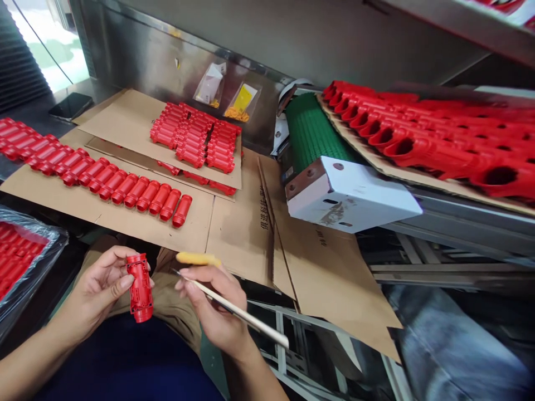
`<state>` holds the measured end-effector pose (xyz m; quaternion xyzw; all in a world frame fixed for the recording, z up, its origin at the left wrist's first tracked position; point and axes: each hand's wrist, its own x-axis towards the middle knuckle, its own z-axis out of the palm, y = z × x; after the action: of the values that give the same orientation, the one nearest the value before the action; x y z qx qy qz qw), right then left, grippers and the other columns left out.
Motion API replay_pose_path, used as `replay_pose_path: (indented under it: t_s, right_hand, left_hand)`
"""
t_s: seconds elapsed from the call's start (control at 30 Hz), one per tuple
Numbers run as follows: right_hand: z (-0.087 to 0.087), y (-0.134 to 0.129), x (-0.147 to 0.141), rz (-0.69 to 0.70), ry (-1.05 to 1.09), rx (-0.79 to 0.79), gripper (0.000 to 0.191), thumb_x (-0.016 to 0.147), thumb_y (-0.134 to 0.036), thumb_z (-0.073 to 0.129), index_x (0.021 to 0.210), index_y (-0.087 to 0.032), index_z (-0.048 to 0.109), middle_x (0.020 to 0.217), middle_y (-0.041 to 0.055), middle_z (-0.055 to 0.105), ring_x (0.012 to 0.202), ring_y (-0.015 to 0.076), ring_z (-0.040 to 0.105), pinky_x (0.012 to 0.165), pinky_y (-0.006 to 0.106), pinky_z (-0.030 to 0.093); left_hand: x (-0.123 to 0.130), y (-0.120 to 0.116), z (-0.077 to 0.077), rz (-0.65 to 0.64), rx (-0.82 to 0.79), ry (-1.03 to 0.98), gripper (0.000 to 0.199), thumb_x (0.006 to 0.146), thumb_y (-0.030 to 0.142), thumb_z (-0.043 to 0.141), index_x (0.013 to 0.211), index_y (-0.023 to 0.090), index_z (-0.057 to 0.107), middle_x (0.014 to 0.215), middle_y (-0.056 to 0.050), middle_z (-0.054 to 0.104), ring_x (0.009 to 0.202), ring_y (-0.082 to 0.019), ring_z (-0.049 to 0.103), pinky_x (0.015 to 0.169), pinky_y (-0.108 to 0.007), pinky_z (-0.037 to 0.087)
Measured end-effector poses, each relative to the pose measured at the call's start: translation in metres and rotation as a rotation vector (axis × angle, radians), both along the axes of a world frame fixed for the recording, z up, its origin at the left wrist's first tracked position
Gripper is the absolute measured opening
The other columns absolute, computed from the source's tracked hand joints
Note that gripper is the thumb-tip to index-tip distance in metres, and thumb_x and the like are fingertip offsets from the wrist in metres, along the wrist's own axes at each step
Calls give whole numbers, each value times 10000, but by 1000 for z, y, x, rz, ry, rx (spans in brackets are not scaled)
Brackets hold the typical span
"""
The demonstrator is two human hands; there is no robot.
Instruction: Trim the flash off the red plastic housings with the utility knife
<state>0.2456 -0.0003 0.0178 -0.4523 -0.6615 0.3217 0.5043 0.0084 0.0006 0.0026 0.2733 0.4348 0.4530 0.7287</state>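
My left hand grips a red plastic cylindrical part between thumb and fingers, roughly upright, its side with dark-edged cutouts facing me. To its right, my right hand is closed around a thin brush with a pale handle. The dark brush tip points toward the red part and is apart from it. A yellow finger cot covers my right index finger. Beyond both hands, a long row of similar red parts lies side by side on cardboard.
Smaller red parts sit on stacked cardboard sheets. Behind them lie two plastic bags with orange pieces. At right, a green conveyor belt carries red housings. A plastic-lined bin of red parts stands left. A phone lies far left.
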Motion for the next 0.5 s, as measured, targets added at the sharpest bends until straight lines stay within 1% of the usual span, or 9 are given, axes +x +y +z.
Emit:
replay_pose_path:
  t_s: [0.07,0.17,0.23,0.27,0.3,0.37,0.43,0.47,0.5]
  right_hand:
    - [-3,-3,-1,-66,-2,4,129,1035,-190,697,1120,-229,785,875,58,829,784,206,790,766,383,675]
    - [-11,-4,2,-115,87,-90,99,1046,-238,711,1099,-224,794,836,41,815,690,176,767,657,325,653]
    - [-15,-5,8,-152,170,-149,119,1056,-287,715,1094,-212,799,830,40,809,630,156,749,614,302,645]
    - [-17,-5,12,-186,207,-162,135,1055,-310,721,1084,-206,802,820,39,806,615,153,746,605,296,644]
    - [-17,-6,16,-230,244,-166,148,1050,-329,731,1070,-202,803,805,36,803,606,151,745,598,289,643]
    - [-17,-7,22,-320,306,-157,166,1040,-353,749,1047,-197,803,772,29,798,594,148,741,589,275,640]
    - [-15,-9,26,-381,338,-134,173,1033,-360,760,1045,-193,804,760,27,794,594,145,738,588,266,640]
    - [-14,-11,27,-396,341,-121,176,1032,-362,763,1051,-192,805,764,29,794,599,145,738,589,263,642]
    - [-13,-12,27,-404,337,-107,181,1032,-366,762,1056,-192,807,768,31,793,603,145,740,589,261,643]
  left_hand:
    - [-1,0,-7,-26,49,13,314,920,381,868,1180,246,754,1070,-98,831,891,-245,799,817,-352,664]
    - [-5,-1,-13,-60,89,25,293,943,375,843,1191,256,744,1118,-100,828,918,-252,808,844,-372,670]
    - [-6,6,-11,-68,116,86,289,949,382,832,1197,263,743,1132,-97,824,956,-252,807,866,-364,664]
    - [-4,13,-7,-90,155,144,296,938,384,840,1190,260,746,1120,-96,823,972,-254,804,874,-359,660]
    - [0,24,-2,-116,222,228,302,930,389,842,1183,253,749,1100,-97,821,976,-257,800,873,-353,656]
    - [19,54,13,-209,466,499,301,942,405,797,1181,229,744,1047,-102,813,930,-259,790,829,-343,640]
    - [52,90,27,-351,795,890,301,996,398,663,1215,200,721,1023,-117,801,861,-262,766,783,-358,606]
    - [71,107,33,-446,940,1134,288,1009,375,614,1210,195,714,1033,-124,797,874,-270,760,804,-374,590]
    - [91,122,37,-485,993,1241,258,996,337,623,1180,188,728,1038,-148,796,926,-307,755,847,-418,570]
